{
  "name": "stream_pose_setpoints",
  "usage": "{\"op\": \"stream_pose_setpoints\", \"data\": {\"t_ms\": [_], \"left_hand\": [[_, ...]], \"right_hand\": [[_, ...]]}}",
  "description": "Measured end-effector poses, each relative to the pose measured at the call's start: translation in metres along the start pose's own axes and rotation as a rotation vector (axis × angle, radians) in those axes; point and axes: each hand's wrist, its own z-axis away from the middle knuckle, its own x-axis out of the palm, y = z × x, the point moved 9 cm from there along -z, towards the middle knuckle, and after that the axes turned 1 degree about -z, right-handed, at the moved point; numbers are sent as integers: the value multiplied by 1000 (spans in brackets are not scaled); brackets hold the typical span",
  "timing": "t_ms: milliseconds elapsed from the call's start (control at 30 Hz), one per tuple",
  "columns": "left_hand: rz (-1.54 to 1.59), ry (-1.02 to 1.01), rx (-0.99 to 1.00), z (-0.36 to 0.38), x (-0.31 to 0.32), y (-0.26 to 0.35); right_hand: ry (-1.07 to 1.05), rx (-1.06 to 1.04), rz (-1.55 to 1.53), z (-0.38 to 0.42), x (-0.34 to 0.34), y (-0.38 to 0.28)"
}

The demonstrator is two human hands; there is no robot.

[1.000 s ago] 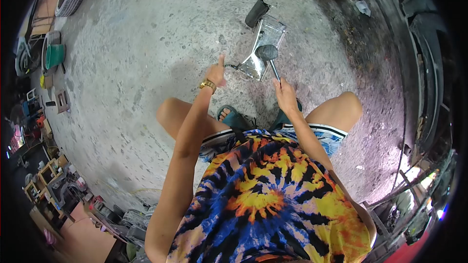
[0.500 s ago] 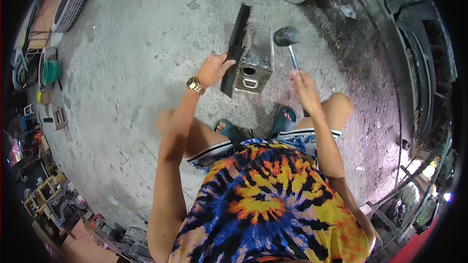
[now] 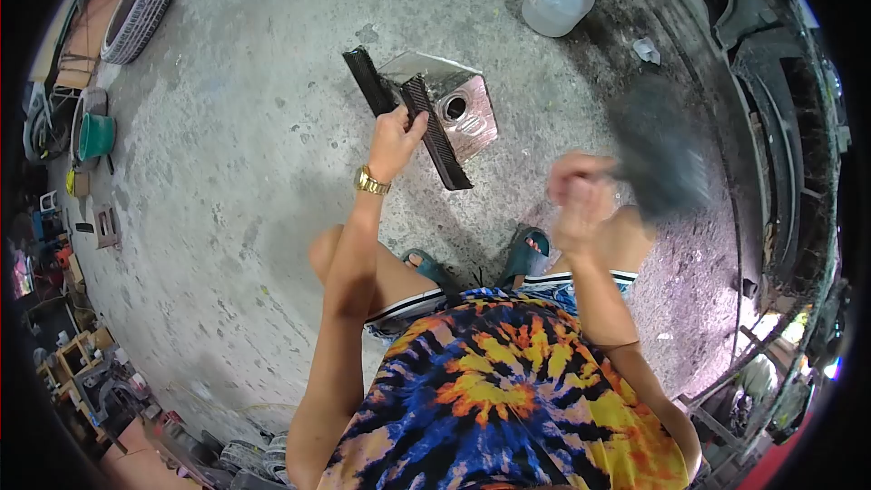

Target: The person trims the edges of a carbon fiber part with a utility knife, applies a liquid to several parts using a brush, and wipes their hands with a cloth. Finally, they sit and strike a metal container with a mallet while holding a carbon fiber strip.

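Note:
My left hand (image 3: 396, 141), with a gold watch at the wrist, grips a black ribbed part (image 3: 434, 134) made of two strips joined in the middle. The part leans against a silver metal box (image 3: 476, 107), whose near face has a round dark hole and a handle. Off to the right, my right hand (image 3: 581, 195) is closed around the handle of a mallet. The mallet's dark head (image 3: 660, 150) is smeared by motion and is in the air, apart from the box.
A clear jug with a red cap (image 3: 559, 0) stands beyond the box, with a crumpled white piece (image 3: 647, 51) to its right. A tire (image 3: 140, 11) and a green bucket (image 3: 96, 136) are at the left. Car parts line the right edge.
The mallet has swung away from the box to the right. The black part has turned in my left hand, and the box has tilted and turned.

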Motion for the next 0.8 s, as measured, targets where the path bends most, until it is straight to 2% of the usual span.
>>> {"op": "stream_pose_setpoints", "data": {"t_ms": [67,100,167,300,367,400,467,500,567,633,700,767,800], "left_hand": [[129,-6,-13,-5,-2,-7],[131,-6,-12,-5,-1,-7],[230,-71,-111,-7,6,-17],[240,-144,-120,-6,17,-24],[412,-173,-202,-9,15,-4],[456,-202,-234,-9,17,-8],[448,-231,-213,-12,20,-5],[435,-255,-202,-11,22,1],[530,-260,-206,-10,30,6],[324,-331,-194,-9,46,-12],[321,-321,-215,2,48,-5],[299,-322,-248,2,40,0],[328,-339,-215,0,39,-2]], "right_hand": [[-149,254,65,27,44,68],[-149,252,67,26,49,84],[-391,360,261,27,72,119],[-310,417,137,-15,32,44],[-99,277,-162,-30,4,0],[-93,277,-156,-23,8,7],[31,75,-187,-1,12,23],[32,70,-181,5,14,39],[-486,369,404,25,49,98],[-456,396,362,20,41,86],[-444,438,325,10,25,49],[-255,394,119,-16,6,-6],[-247,397,116,-11,8,-1]]}}
